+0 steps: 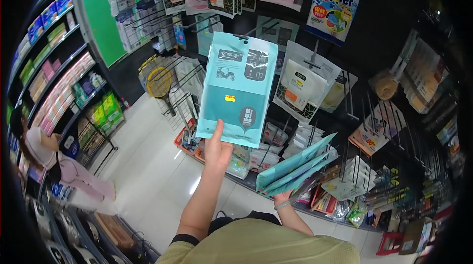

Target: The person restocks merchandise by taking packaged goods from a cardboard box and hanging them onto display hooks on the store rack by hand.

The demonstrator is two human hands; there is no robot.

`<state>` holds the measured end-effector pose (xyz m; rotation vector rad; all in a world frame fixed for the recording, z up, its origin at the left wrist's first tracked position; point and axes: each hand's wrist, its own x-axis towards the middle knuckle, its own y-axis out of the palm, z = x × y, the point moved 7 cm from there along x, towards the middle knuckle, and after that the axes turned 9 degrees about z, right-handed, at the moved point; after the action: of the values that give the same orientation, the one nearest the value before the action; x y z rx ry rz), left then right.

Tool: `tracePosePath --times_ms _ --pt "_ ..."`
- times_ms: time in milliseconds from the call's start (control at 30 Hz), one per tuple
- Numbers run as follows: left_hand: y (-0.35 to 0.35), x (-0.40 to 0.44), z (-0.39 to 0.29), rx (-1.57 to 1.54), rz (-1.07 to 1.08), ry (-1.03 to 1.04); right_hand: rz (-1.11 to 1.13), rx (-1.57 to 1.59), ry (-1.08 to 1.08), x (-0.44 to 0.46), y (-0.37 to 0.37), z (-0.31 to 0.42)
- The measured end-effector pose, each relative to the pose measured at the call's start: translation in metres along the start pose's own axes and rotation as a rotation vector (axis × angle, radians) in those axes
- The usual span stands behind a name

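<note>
My left hand point(218, 149) grips the bottom edge of a flat teal packet of car-cleaning cloth point(237, 97), its thumb on the front. The packet hangs upright, printed with a small car and a yellow price sticker. Its top hole is at a black hook point(241, 36); whether the hook passes through it I cannot tell. Lower right, my right hand point(282, 197), with a band at the wrist, is closed on several similar teal packets point(295, 168), held tilted in a fanned stack. Its fingers are mostly hidden under the stack.
White-and-grey packets point(303, 84) hang on hooks beside the teal one. A blue zipper-bag pack point(335, 5) hangs above right. More hooks and goods stick out at right. A person point(64, 160) stands by the left shelves point(64, 74). A red stool point(389, 244) stands low at right.
</note>
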<state>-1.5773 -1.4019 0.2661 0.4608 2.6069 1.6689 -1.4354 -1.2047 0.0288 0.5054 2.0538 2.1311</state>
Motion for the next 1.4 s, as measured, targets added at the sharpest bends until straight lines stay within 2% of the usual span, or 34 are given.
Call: tracePosePath --times_ms 233,600,800,933,1067,1167,1267,1300,1333,1400 --pt "-0.005 0.017 -0.009 -0.002 0.046 -0.106 -0.01 -0.023 -0.157 -0.013 0.011 -0.042" --pt "-0.008 0.107 0.043 -0.017 0.138 -0.062 0.085 -0.104 -0.357 -0.046 0.024 -0.015" --pt "-0.002 0.182 0.087 -0.042 0.204 -0.046 0.194 -0.148 -0.364 -0.044 0.025 0.012" --pt "-0.01 0.22 0.117 -0.095 0.189 -0.092 0.111 -0.107 -0.382 -0.036 0.025 0.022" --pt "-0.033 0.233 0.139 -0.198 0.087 -0.23 0.079 -0.174 -0.364 -0.028 0.034 0.022" --pt "-0.073 0.247 0.156 -0.061 0.09 -0.31 0.072 -0.22 -0.331 -0.02 0.05 0.012" --pt "-0.08 0.212 0.144 0.111 0.139 -0.419 -0.016 -0.201 -0.296 -0.015 0.028 0.006" --pt "-0.049 0.16 0.111 0.189 0.258 -0.413 0.098 -0.166 -0.296 -0.01 0.036 0.001" --pt "-0.039 0.135 0.099 0.161 0.315 -0.435 0.073 -0.146 -0.328 -0.009 0.031 0.001" --pt "-0.025 0.083 0.078 0.044 0.609 -0.459 0.014 -0.087 -0.361 -0.006 0.035 -0.002"
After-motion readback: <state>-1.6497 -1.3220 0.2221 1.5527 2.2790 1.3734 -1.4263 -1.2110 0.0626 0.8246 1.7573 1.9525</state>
